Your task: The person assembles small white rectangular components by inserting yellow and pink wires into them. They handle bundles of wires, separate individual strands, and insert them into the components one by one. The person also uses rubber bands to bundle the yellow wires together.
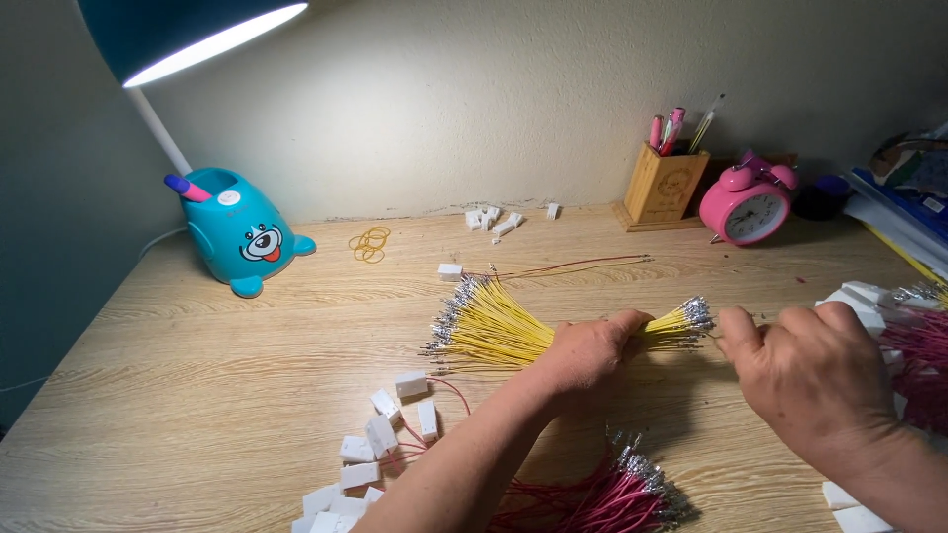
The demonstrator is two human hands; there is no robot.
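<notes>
My left hand [591, 350] grips a bundle of yellow wires [494, 331] around its middle; the wires fan out to the left, and metal terminals cap both ends. My right hand [810, 370] sits just right of the bundle's right tips [696, 314], fingers curled, thumb and forefinger pinching at the terminals. Whether it holds a single wire I cannot tell. A bundle of pink wires [602, 494] with metal tips lies on the wooden desk [247, 375] below my left forearm.
Several white plastic connectors [380, 439] lie at front left, more [494, 219] by the wall. A teal dog-shaped pen holder [242, 232], yellow rubber bands [370, 244], a wooden pen cup [667, 186] and a pink alarm clock [755, 205] stand behind. More pink wires [913, 345] lie right.
</notes>
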